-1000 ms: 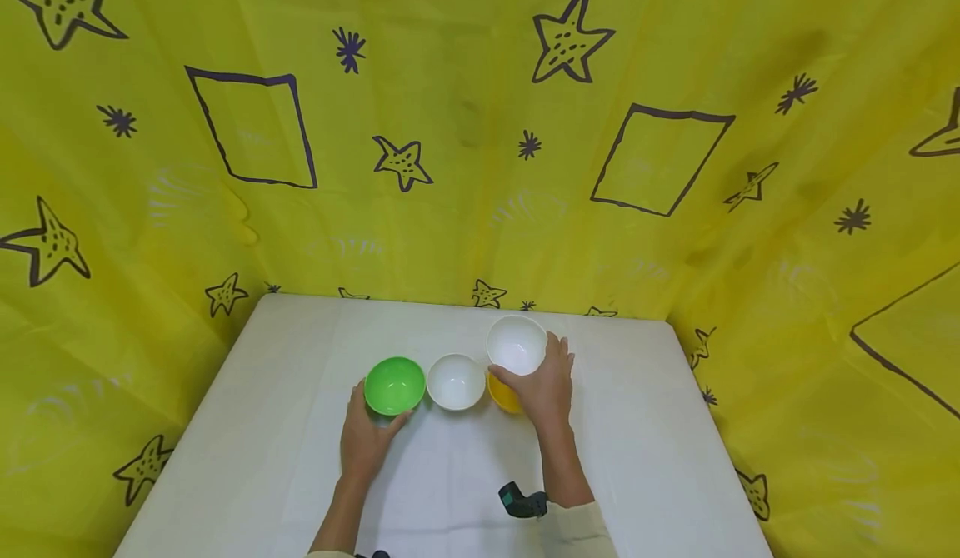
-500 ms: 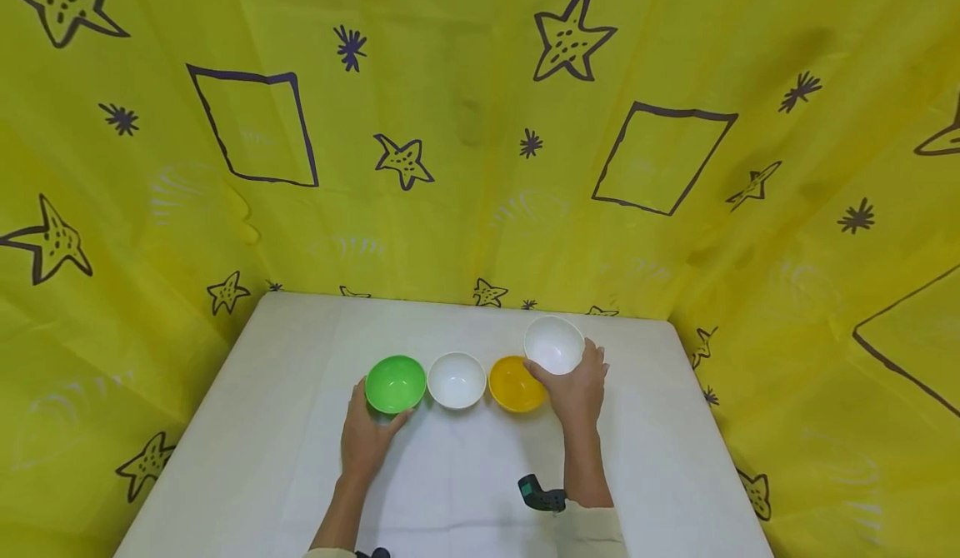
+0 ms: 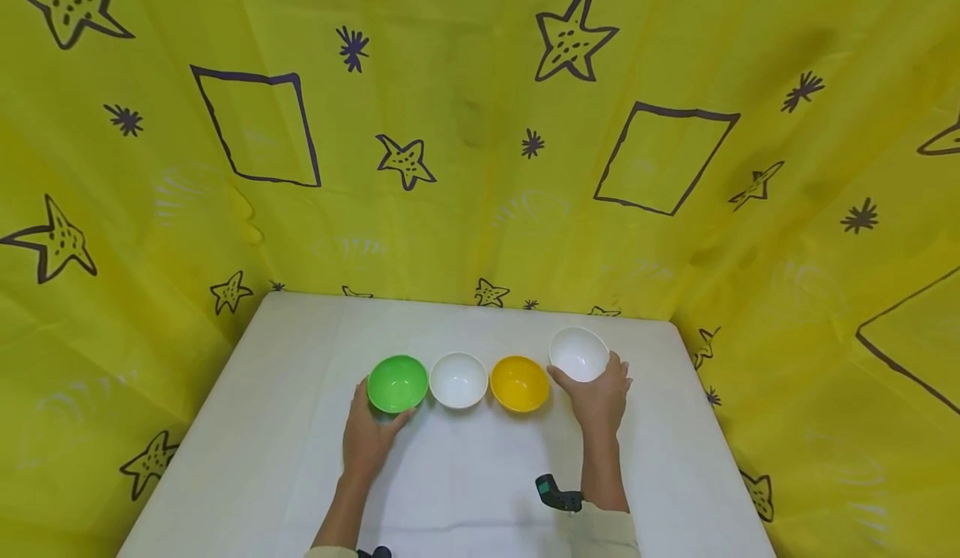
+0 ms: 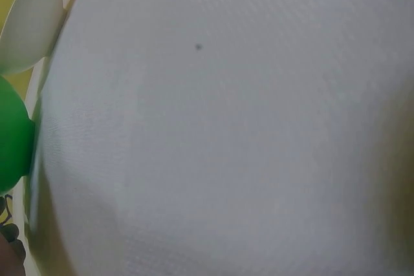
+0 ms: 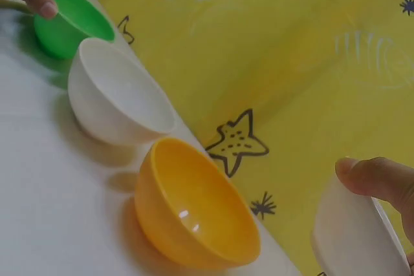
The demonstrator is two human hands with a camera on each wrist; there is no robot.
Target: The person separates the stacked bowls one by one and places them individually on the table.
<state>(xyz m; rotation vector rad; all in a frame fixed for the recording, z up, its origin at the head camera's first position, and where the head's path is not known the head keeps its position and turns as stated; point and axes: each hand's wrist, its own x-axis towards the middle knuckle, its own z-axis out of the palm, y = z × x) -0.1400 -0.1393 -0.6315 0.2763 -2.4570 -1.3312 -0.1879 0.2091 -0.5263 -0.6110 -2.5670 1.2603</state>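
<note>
My left hand is curled round the near left side of a green bowl, its thumb at the near rim. To the right of that bowl stand a white bowl and a yellow-orange bowl, side by side in a row. Beyond the row's right end, my right hand grips a second white bowl between thumb and fingers. In the right wrist view, the thumb lies over the rim of this held white bowl. All the bowls face upward with nothing inside.
A white-covered table bears the bowls. Yellow curtain with drawn stars and frames rises behind the table and along both sides. A black wrist device sits on the right wrist near the sleeve.
My right hand has carried the second white bowl rightward, from over the yellow-orange bowl to past its right side, and slightly nearer. The left hand and the green bowl have stayed put.
</note>
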